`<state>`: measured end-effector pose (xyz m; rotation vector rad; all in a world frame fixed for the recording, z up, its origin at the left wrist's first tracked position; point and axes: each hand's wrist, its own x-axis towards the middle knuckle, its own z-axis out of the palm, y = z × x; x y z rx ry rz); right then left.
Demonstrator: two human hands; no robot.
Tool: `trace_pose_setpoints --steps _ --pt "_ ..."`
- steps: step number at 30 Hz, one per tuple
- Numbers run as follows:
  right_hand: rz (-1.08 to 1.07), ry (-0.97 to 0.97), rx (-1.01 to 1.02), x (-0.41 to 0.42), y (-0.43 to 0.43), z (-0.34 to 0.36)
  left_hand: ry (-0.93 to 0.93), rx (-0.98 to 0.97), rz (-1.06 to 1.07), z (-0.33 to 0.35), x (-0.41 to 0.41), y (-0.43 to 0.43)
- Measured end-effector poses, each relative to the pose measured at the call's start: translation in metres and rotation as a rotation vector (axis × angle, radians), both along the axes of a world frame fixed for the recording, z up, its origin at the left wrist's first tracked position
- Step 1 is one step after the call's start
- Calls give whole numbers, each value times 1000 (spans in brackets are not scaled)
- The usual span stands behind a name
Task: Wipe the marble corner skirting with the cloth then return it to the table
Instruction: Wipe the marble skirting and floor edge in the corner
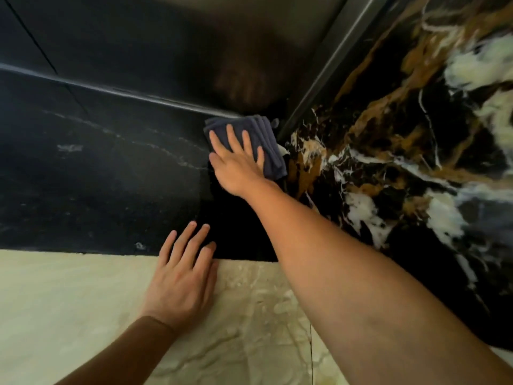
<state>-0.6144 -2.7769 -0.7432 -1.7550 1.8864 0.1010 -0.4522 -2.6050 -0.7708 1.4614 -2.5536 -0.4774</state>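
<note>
The right hand (236, 162) lies flat on the cloth (266, 145), its fingers (231, 137) spread and straight, pressing down, not curled around anything. The cloth is a dark blue-grey folded square; its stacked folded edges show just past the fingertips and along the little-finger side. It sits pushed into the corner, against the dark marble skirting (111, 168) that runs away on the thumb side. Beyond the fingertips a rounded metal trim (125, 94) caps that skirting, and a second metal strip (327, 70) rises diagonally from the corner. On the little-finger side, touching the cloth's edge, spreads black marble (402, 151) veined with white and gold.

The left hand (184, 279) rests palm down nearer the person, fingers open and slightly fanned, holding nothing. Its fingertips reach over the seam onto the dark stone, while the palm and wrist lie on the cream marble floor (69, 307). The right forearm crosses above the floor beside it; the two hands are well apart.
</note>
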Motion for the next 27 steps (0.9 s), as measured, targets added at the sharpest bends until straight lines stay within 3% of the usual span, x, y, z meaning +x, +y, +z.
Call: trace_pose_setpoints --steps 3,6,8,11,15,19,23,27 --pt "115 113 -144 -1 126 -7 57 16 5 2 3 0" --pt "141 195 -81 6 280 -7 87 22 32 4 2 0" --pt "199 200 -16 7 326 -7 78 23 43 5 0 1" --pt "166 142 -15 5 287 -2 72 20 43 5 -2 -1" --pt "71 20 -141 14 138 -9 93 23 53 2 0 1" --pt "6 -22 -48 23 38 -9 79 -37 37 -2 1 4" --pt "75 77 -204 9 139 -8 102 -40 15 -3 5 3" --pt "-18 68 -75 20 323 6 92 -12 20 3 4 5"
